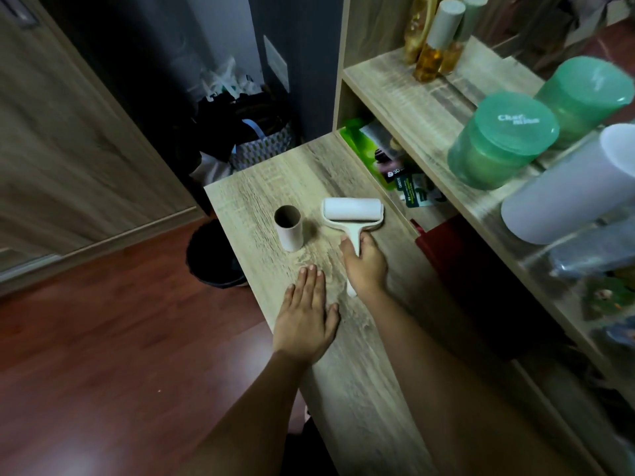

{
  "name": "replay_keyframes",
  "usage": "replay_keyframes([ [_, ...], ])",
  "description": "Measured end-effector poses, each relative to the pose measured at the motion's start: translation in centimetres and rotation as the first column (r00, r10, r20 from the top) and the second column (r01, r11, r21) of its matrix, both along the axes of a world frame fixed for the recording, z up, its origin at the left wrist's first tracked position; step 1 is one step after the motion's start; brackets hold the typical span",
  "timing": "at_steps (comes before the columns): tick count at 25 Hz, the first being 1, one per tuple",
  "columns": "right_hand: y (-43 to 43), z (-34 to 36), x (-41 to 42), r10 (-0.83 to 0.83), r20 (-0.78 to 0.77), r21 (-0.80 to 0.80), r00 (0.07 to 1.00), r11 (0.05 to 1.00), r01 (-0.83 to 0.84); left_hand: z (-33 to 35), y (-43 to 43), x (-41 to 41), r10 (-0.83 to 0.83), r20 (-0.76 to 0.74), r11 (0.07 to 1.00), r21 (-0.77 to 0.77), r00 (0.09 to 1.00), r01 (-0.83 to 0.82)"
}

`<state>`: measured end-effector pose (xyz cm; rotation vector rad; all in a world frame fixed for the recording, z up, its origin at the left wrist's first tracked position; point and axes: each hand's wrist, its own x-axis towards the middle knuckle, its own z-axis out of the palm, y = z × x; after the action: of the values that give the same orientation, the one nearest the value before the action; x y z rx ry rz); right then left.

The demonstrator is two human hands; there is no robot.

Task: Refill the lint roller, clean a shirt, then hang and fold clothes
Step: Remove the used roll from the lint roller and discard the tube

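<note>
The right hand (366,266) curls its fingers round the handle of the white plastic lint roller (352,209), which lies near the wooden desk's (360,372) far edge. The left hand (305,314) lies flat, fingers straight. An empty pale cardboard tube (289,228) stands beside the roller. The refill looks done. Next, lift the roller and find the shirt.

The green container lid (515,123) is showing "Chef" above a blurred word; a dark packet (395,172) is showing "3D".
</note>
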<state>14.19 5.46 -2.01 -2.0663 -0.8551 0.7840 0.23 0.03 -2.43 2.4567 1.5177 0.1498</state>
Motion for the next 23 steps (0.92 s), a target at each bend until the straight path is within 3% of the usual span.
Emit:
replay_keyframes([
  [3, -0.3, 1.1, 0.6, -0.023, -0.315, 0.031, 0.949, 0.999, 0.035, 0.3, 0.0, -0.1, -0.007, 0.002, 0.999, -0.048, 1.0, 0.007],
  [6, -3.6, 3.6, 0.7, 0.005, -0.353, 0.106, 0.936, 0.994, 0.035, 1.1, 0.3, -0.3, 0.001, 0.076, 0.985, -0.172, 0.997, 0.012],
  [8, -7.1, 4.8, 0.7, 0.061, -0.291, 0.07, 0.955, 0.997, -0.043, 2.6, 0.6, -0.2, 0.082, 0.24, 0.955, -0.295, 0.967, -0.008],
  [11, -12.1, 6.4, 0.6, 0.183, -0.166, 0.032, 0.969, 0.983, -0.18, 6.0, 0.5, 0.0, 0.32, 0.516, 0.866, -0.499, 0.795, -0.024],
  [13, -13.9, 7.3, 0.5, 0.202, -0.127, 0.049, 0.971, 0.979, -0.198, 8.0, -0.1, 0.2, 0.413, 0.62, 0.816, -0.578, 0.668, 0.032],
  [19, -15.5, 9.6, 0.6, 0.276, -0.046, 0.147, 0.96, 0.952, -0.267, 10.8, -1.5, 0.7, 0.551, 0.706, 0.768, -0.638, 0.446, 0.062],
  [21, -15.6, 10.1, 0.4, 0.309, -0.107, 0.159, 0.945, 0.944, -0.29, 11.7, -1.4, 0.7, 0.617, 0.713, 0.726, -0.679, 0.334, 0.107],
  [23, -15.7, 10.4, 0.2, 0.286, -0.254, 0.202, 0.924, 0.95, -0.239, 12.4, -1.4, 0.3, 0.631, 0.719, 0.714, -0.685, 0.292, 0.144],
])
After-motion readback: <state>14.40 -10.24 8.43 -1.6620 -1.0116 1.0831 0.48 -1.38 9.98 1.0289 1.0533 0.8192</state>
